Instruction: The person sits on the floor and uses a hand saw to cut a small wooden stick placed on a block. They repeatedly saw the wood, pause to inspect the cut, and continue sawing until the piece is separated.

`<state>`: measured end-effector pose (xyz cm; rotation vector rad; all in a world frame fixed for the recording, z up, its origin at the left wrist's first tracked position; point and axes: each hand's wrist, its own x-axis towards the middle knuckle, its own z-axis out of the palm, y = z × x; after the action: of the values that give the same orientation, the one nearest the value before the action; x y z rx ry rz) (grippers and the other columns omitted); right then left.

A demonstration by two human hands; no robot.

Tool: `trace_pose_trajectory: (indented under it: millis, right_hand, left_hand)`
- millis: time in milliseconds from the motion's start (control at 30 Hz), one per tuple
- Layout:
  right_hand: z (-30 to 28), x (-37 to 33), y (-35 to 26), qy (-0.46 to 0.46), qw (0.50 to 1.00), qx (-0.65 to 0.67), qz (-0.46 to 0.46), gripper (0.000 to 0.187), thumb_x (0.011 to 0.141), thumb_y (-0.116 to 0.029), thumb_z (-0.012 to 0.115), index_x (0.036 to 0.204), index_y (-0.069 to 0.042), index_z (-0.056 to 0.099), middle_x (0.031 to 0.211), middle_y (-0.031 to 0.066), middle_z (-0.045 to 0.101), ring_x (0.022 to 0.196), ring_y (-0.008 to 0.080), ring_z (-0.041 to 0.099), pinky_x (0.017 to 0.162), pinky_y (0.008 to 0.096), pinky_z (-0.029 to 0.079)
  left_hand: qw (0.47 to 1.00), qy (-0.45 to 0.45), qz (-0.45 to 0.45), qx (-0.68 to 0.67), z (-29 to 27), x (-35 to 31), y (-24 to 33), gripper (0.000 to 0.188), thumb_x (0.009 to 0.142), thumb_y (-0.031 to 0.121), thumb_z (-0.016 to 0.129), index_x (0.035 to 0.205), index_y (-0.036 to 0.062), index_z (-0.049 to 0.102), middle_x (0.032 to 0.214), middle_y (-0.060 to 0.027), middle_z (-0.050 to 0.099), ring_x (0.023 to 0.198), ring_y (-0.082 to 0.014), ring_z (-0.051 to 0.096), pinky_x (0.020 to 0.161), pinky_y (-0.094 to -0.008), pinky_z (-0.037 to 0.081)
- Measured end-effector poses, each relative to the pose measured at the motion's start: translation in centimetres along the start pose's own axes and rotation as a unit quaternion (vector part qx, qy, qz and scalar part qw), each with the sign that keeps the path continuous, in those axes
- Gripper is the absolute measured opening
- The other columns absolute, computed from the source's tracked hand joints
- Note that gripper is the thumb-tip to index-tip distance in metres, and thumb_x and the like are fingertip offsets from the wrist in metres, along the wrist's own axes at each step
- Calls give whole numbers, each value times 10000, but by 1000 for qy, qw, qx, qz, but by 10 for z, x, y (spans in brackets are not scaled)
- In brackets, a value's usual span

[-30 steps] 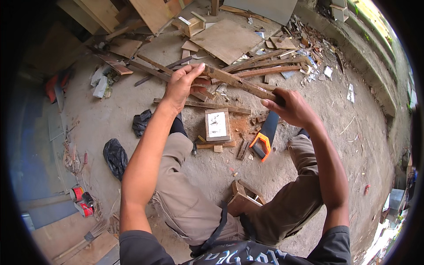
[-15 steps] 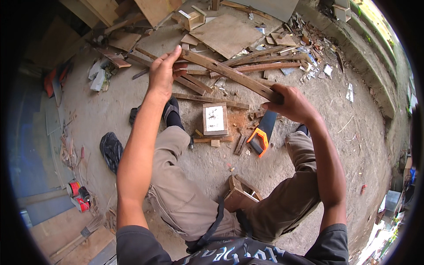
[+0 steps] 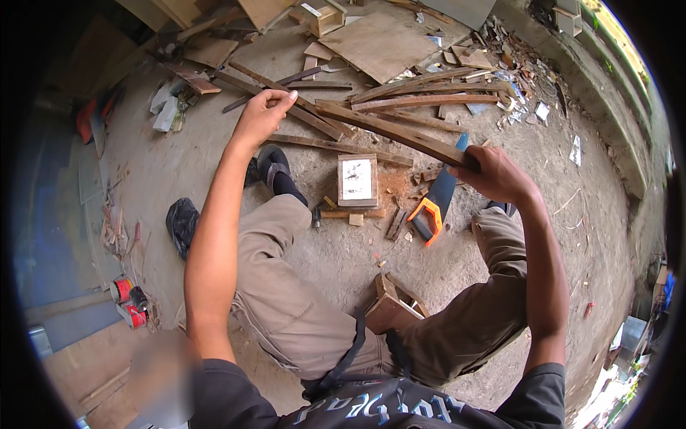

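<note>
My right hand [image 3: 493, 171] grips one end of a long, narrow brown wooden strip [image 3: 393, 130], which slants up and away to the left above the floor. Just short of the strip's far end is my left hand [image 3: 261, 118], apart from the wood, its fingers curled in with the thumb against them and nothing visible between them. Below the right hand lies a handsaw [image 3: 429, 219] with an orange and black handle and a dark blade. A wooden block with a white, dark-spotted top [image 3: 357, 179] stands between my feet, a hammer [image 3: 350, 213] beside it.
More wooden strips [image 3: 429, 99] lie crossed on the floor ahead, near a flat board [image 3: 382, 44]. A small wooden box [image 3: 393, 304] sits between my legs. A black plastic bag [image 3: 182, 225] lies left, red-sided spools [image 3: 128, 304] below it. A concrete step [image 3: 600, 121] edges the right.
My left hand has come away from the wooden strip's far end, its fingers drawing in. The right hand keeps its hold, and the strip has shifted slightly right and lower.
</note>
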<state>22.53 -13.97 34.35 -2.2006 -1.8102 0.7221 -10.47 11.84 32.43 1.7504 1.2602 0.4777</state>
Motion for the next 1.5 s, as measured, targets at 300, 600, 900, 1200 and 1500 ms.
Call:
trace_pose_trajectory:
  millis: [300,600,900,1200,1500]
  right_hand:
    - [16,6,18,-84,992,-88,36,388,871,-384,699,850,3,682,762,188,671,720,337,669,671,433,499]
    - [31,23,-34,-111,866,451,187,583,1001,-589,423,959,-23,555,570,-17,425,400,86,414,371,272,363]
    - [43,33,-61,-360,661,643,141,642,1032,-542,336,1088,41,599,584,64,558,349,111,482,310,214,406]
    - [26,24,-37,-91,851,512,73,484,978,-424,599,1132,34,612,859,75,686,659,102,632,565,234,531]
    - [155,48,51,115,965,186,145,531,942,-456,610,1070,59,596,921,259,685,821,379,695,725,437,569]
  left_hand:
    - [999,-23,42,23,-8,-12,-1,444,921,417,663,1062,-4,672,902,-49,677,758,-115,611,631,-255,473]
    - [958,11,194,212,35,-18,-6,832,820,476,754,1428,13,425,1381,-233,517,1284,-292,518,1050,-446,449]
    - [839,-220,376,326,86,-37,26,433,800,151,727,1213,140,598,1231,-68,631,1223,-264,557,1023,-419,437]
    - [883,-173,304,313,75,-34,6,452,858,310,697,1212,76,542,1029,-202,689,1024,-389,644,867,-475,513]
    - [845,-198,236,437,144,-22,-80,503,934,436,596,1315,121,505,1225,-174,571,1153,-364,574,955,-479,473]
